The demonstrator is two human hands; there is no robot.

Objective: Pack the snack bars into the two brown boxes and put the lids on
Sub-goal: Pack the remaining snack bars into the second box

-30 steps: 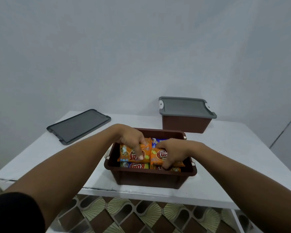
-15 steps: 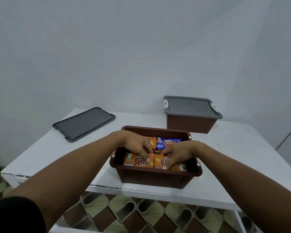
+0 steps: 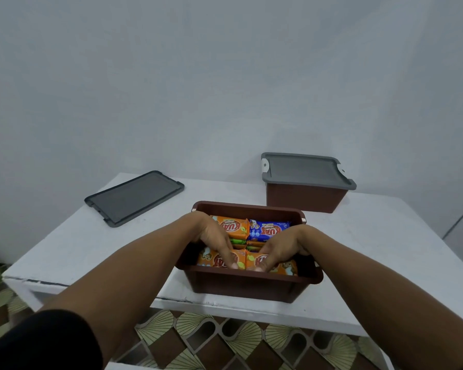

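An open brown box (image 3: 247,287) stands near the table's front edge, packed with snack bars. An orange bar (image 3: 233,227) and a blue bar (image 3: 268,231) lie in its far row, with green ones showing beneath. My left hand (image 3: 215,236) reaches into the box and presses its straight fingers on the near left orange bar (image 3: 211,259). My right hand (image 3: 281,244) does the same on the near right orange bar (image 3: 284,268). The fingertips of both hands nearly meet at the box's middle. A loose grey lid (image 3: 134,197) lies flat at the table's back left.
A second brown box (image 3: 305,200) stands at the back right with a grey lid (image 3: 305,172) on it. The white table (image 3: 91,244) stands against a plain wall. Patterned floor tiles show below its front edge.
Both hands have lowered the two orange bars they held into the box's near row. Their fingers have straightened and now press down on them. The camera has shifted slightly.
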